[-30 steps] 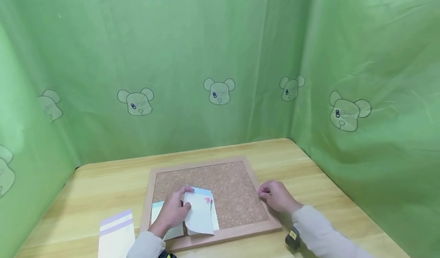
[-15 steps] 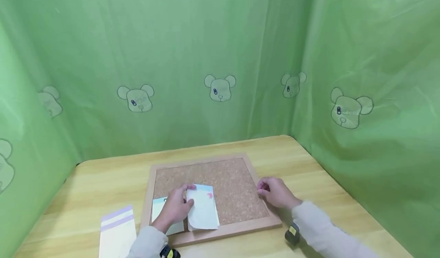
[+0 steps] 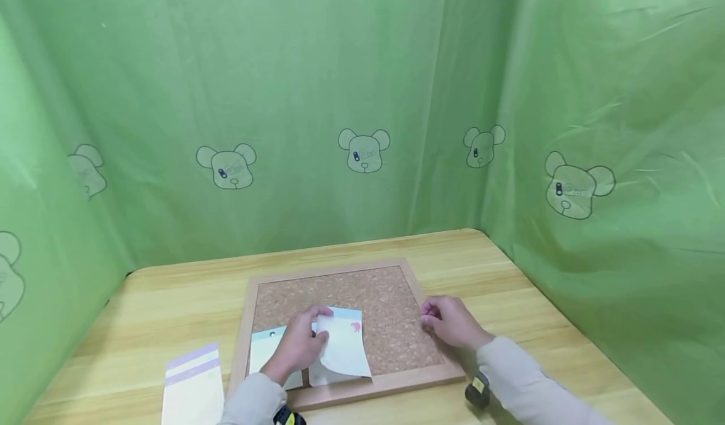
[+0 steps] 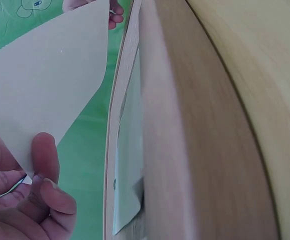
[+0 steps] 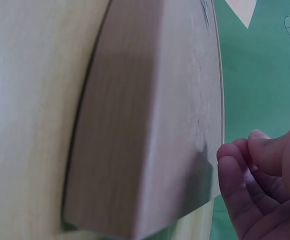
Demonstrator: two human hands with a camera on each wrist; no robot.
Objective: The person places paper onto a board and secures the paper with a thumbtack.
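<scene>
My left hand (image 3: pixel 299 347) pinches a sheet of note paper (image 3: pixel 344 344) with a blue top strip and a small pink print, held over the cork board (image 3: pixel 391 324). Its lower right corner tilts up off the board in the left wrist view. Beneath and left of it, another blue-topped note sheet (image 3: pixel 262 349) lies on the cork, with a small dark green spot (image 3: pixel 272 334) near its top edge. By the board's right frame, my right hand (image 3: pixel 450 321) has thumb and fingertips together round a small pale thing, mostly hidden by the fingers.
A cream sheet with purple stripes (image 3: pixel 192 387) lies on the wooden table (image 3: pixel 187 299) left of the board. The board's raised wooden frame (image 3: pixel 396 381) borders the cork. Green curtains (image 3: pixel 306 85) hang at the back and both sides.
My left hand has shifted a little to the right with the note sheet, whose right edge now reaches further across the cork. My right hand stays almost still at the frame.
</scene>
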